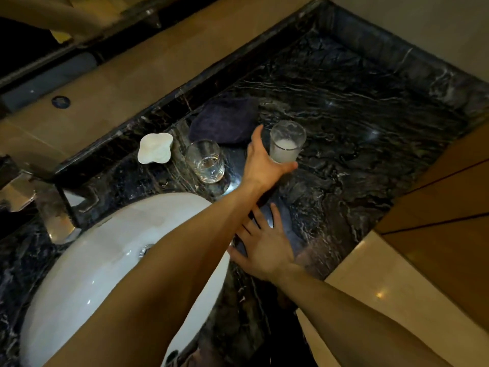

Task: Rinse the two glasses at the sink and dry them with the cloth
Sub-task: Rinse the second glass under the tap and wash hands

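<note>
On the black marble counter stand two glasses. The clear glass is by the sink's far rim, apart from both hands. The other glass holds a milky, foamy liquid; my left hand reaches across the sink and wraps it, thumb under its near side and fingers behind it. My right hand lies flat on the counter beside the sink with its fingers spread. A dark folded cloth lies just behind the two glasses. The white oval sink is at the lower left, partly hidden by my left forearm.
A white wavy soap dish sits left of the clear glass. The chrome tap stands at the sink's left edge. A raised marble ledge borders the counter's back and right. A wooden panel rises at the right.
</note>
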`<state>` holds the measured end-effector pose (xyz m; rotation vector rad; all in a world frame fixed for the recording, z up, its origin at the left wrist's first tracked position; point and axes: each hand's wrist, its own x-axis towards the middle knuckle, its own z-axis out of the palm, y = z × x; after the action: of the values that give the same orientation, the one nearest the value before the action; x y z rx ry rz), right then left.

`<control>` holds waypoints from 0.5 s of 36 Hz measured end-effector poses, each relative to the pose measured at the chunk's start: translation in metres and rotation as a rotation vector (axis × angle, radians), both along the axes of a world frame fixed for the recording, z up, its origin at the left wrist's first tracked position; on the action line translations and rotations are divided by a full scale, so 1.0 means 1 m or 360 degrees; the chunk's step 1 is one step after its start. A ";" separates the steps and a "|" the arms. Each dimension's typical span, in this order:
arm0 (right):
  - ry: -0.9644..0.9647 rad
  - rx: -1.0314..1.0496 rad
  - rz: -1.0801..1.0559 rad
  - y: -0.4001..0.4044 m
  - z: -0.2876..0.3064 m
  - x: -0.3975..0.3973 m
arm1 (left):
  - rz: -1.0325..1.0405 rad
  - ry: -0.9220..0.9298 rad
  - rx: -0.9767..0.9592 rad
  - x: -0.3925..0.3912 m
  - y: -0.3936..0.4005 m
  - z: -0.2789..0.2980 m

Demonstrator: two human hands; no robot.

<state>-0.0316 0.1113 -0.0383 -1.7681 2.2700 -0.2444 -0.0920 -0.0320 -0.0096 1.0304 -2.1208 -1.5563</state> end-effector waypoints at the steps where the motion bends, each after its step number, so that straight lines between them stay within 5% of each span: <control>1: 0.0008 -0.0014 0.0003 0.000 -0.001 0.001 | 0.0001 0.0034 0.0011 -0.004 -0.002 -0.001; 18: 0.0081 0.0039 0.0012 -0.004 -0.008 0.000 | 0.0002 0.0153 0.0057 -0.004 -0.001 0.007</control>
<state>-0.0312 0.1078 -0.0463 -1.7901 2.2904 -0.1718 -0.0962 -0.0329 -0.0030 0.9481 -2.0346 -1.6153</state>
